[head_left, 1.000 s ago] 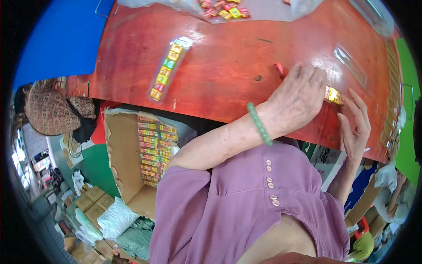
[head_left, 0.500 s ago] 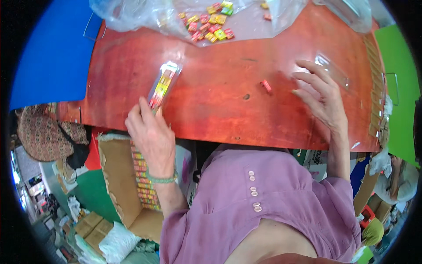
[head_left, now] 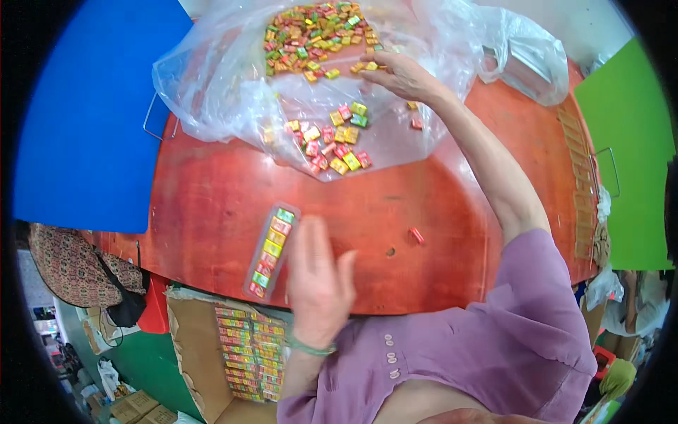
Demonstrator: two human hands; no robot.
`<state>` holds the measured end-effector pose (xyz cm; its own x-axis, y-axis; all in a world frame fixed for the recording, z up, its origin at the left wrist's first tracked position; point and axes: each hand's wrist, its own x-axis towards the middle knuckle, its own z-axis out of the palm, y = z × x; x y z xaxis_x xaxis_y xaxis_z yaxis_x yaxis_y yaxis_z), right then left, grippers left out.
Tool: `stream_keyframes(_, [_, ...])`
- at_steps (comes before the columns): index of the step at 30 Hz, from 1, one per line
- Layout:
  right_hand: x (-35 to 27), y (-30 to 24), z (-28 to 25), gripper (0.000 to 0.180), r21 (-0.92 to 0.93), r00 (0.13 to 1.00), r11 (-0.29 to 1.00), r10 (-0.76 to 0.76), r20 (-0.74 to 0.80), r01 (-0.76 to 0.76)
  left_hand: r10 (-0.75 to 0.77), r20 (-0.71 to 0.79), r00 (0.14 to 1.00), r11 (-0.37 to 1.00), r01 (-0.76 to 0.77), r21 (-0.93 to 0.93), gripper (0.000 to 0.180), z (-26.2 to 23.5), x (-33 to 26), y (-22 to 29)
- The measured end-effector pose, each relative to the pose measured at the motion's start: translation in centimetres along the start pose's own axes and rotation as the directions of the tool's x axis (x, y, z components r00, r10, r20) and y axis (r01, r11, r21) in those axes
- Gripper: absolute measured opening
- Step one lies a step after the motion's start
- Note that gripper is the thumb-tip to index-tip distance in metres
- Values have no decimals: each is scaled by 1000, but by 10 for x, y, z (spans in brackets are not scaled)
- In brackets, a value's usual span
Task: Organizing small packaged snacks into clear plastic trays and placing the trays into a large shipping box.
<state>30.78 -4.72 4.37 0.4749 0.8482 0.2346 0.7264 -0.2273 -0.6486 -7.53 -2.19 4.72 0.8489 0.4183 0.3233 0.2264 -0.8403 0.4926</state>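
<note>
A clear narrow plastic tray (head_left: 252, 288) lies slanted on the red table, filled with a single row of small wrapped candies (head_left: 272, 247) in red, yellow and green. Just to its right is my left hand (head_left: 318, 275), fingers stretched out and slightly blurred, holding nothing. My right hand (head_left: 404, 76) reaches far across to a large clear plastic bag (head_left: 212, 99). Its fingers are apart over a few yellow candies at the edge of the pile (head_left: 318, 35); I cannot tell whether they touch. A lone red wrapped piece (head_left: 417, 235) sits on the table.
More candies (head_left: 342, 141) are scattered on the bag's near flap. Below the table's left edge stands an open carton (head_left: 194, 353) with stacked rows of packed candies (head_left: 251, 353). A blue panel (head_left: 92, 127) and a green panel (head_left: 628, 162) flank the table.
My right hand has moved from the table's right side up to the bag's candies. My left hand has let go of the filled tray and shifted right. The view has tilted farther up.
</note>
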Motion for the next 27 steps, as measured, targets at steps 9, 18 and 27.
stream_keyframes(9, [182,46,36,70,-176,999,983,44,-19,-47,78,172,982,960,-27,-280,67,57,32,4])
stream_keyframes(18, [225,-13,119,89,-519,991,844,124,-53,-134,94,162,982,919,-23,-394,75,57,34,-2])
stream_keyframes(27, [109,-21,97,64,-449,969,884,-16,245,128,44,163,986,909,28,-417,72,54,38,-3])
